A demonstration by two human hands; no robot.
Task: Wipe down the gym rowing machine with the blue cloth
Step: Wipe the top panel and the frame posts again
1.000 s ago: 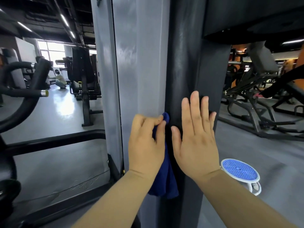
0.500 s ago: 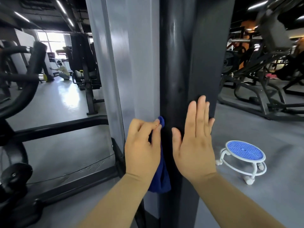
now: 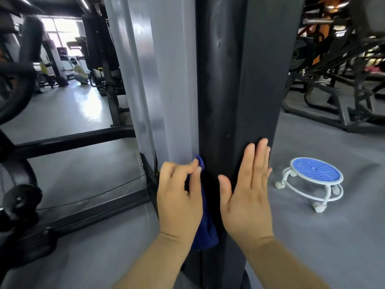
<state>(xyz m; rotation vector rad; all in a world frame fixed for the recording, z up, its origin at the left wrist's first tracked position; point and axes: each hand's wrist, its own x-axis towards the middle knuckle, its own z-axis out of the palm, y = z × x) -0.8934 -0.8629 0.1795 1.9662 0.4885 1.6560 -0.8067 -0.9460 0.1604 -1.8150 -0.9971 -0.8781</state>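
A tall upright column of the machine fills the middle of the view, with a pale grey panel (image 3: 166, 101) on its left and a dark panel (image 3: 239, 80) on its right. My left hand (image 3: 179, 201) grips the blue cloth (image 3: 205, 230) and holds it against the seam between the two panels. The cloth's tip peeks out above my fingers and its tail hangs below my palm. My right hand (image 3: 245, 197) lies flat on the dark panel, fingers straight and pointing up.
A low white stool with a blue round top (image 3: 315, 174) stands on the grey floor to the right. Black frame bars (image 3: 73, 140) and weight discs lie low at the left. Other gym machines (image 3: 343, 80) stand at the back right. A person (image 3: 78, 71) crouches far back left.
Both hands have slid down the column together with the cloth, and the view has tipped downward, showing more floor and the whole stool.
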